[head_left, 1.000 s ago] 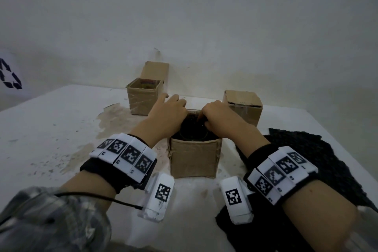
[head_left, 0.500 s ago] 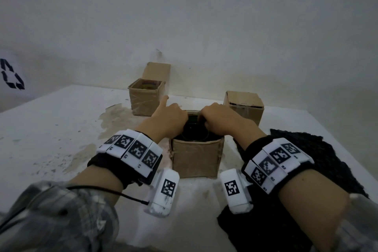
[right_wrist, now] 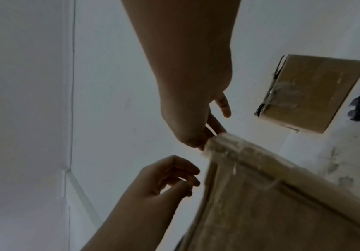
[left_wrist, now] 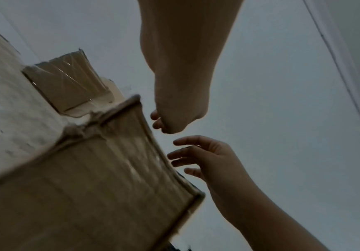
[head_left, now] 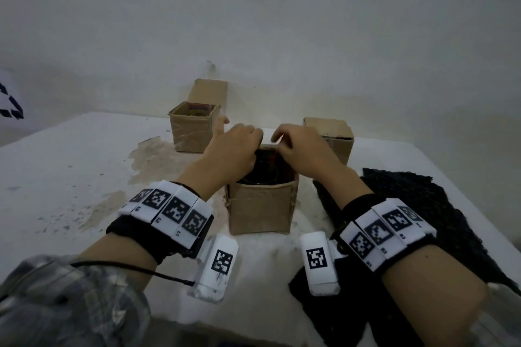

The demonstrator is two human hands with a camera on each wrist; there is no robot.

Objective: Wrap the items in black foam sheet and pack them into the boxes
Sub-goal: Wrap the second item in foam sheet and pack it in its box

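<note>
Ref = small brown taped cardboard box w/ open top (head_left: 260, 210), nearest of three on the white stained surface (head_left: 70, 172).

Near: black foam sheets (head_left: 417, 205) lie just R of ref, partly under R forearm, running to the surface's near edge.

At ref: dark foam-wrapped item (head_left: 265, 170) sits inside, below the rim. Left hand (head_left: 234, 152) over the L half of the opening, fingers curled down into it; whether they hold the foam, cannot tell. Right hand (head_left: 301, 149) at the far rim, fingers bent, loosely spread in the left wrist view; no clear hold seen.

Far: open-flap brown box (head_left: 194, 128) behind-L of ref, closed brown box (head_left: 329, 135) behind-R, both near the wall.

Risks (judgement): ref is light, so a hard downward push may tip or slide it; foam could spring back and ride up. R forearm may drag the sheets off the near edge.

Room: open surface L of ref; tight behind.
</note>
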